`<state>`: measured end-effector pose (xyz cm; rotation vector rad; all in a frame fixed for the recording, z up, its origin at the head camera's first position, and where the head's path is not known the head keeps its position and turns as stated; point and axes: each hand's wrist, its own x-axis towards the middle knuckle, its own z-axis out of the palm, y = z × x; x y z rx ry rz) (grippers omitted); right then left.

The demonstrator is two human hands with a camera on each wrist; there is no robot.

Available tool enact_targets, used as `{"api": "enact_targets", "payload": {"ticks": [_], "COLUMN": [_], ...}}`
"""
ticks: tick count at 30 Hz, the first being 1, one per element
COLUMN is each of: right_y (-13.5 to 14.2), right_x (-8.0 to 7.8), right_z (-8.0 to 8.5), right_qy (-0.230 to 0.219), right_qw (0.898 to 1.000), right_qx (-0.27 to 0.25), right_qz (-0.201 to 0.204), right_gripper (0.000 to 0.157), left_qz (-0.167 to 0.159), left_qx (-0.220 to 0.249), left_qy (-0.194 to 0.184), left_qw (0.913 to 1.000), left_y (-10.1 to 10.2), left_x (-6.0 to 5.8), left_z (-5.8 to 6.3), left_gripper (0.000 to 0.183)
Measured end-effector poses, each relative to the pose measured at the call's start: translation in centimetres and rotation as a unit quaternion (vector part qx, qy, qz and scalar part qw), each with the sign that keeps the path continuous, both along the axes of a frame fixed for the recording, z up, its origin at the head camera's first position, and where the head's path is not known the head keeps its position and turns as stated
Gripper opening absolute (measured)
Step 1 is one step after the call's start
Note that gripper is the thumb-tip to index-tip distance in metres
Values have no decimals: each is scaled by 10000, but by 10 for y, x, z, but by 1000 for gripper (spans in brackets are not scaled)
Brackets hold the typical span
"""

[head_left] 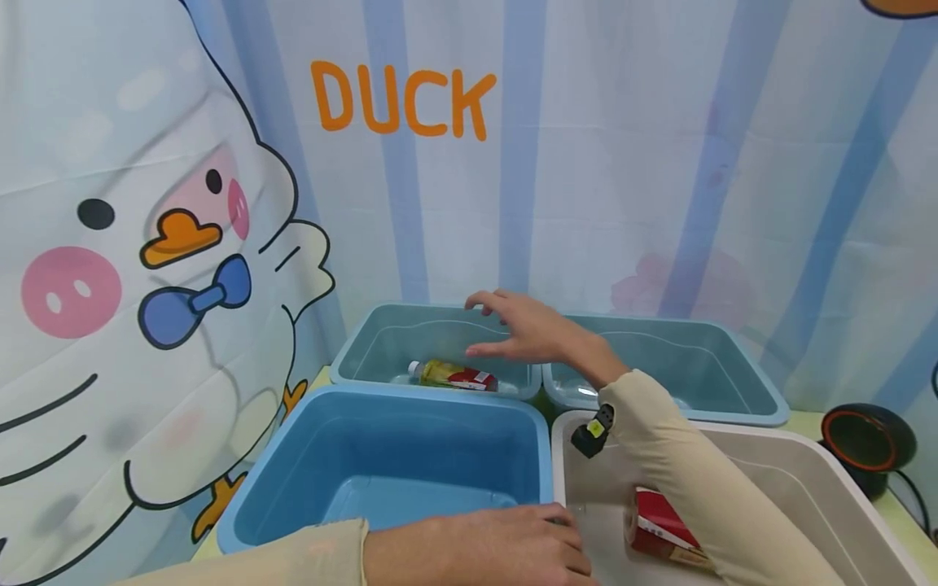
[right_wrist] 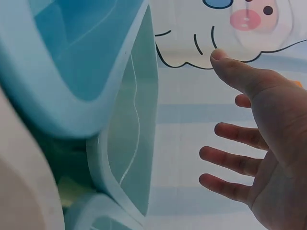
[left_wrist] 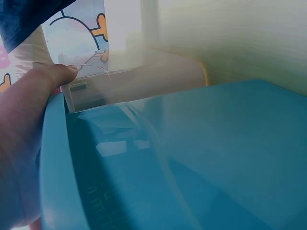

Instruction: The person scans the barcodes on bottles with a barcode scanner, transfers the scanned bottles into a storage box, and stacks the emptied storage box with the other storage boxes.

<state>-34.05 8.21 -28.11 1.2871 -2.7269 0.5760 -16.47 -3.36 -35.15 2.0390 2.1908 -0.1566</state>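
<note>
My right hand (head_left: 523, 327) hovers over the back-left teal bin (head_left: 381, 321), its fingers spread and nothing between thumb and fingers. In the right wrist view the same hand (right_wrist: 273, 143) shows its thumb apart from the fingers. Below and left of it, a bottle (head_left: 447, 375) of yellow liquid with a white cap and red label lies on its side in that bin. At the bottom of the head view my left hand (head_left: 484, 547) rests by the right rim of the blue bin (head_left: 388, 448), fingers loosely bent. Its thumb lies beside the rim (left_wrist: 57, 158) in the left wrist view.
A second teal bin (head_left: 703, 338) stands at the back right. In front of it, a beige bin (head_left: 787, 443) holds a red carton (head_left: 663, 521), partly covered by my right sleeve. A black round container (head_left: 868, 443) sits at far right. Behind hangs a duck-print curtain (head_left: 608, 163).
</note>
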Motion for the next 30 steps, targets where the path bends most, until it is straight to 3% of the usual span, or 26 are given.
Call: {"api": "enact_targets", "payload": {"ticks": [14,30], "right_y": [57,116], "right_x": [29,65], "right_z": [10,6], "right_qy": [308,442], "right_qw": [9995,9983], "right_qx": [108,346], "right_qz": [34,-173], "right_gripper": [71,73], "left_qz": [200,335], "left_qx": [-212,-178], "left_qy": [-21,-79], "left_qw": [9996,9992], "left_y": [2,2], "left_x": [1,0], "left_z": [1,-1], "left_gripper": [57,64]}}
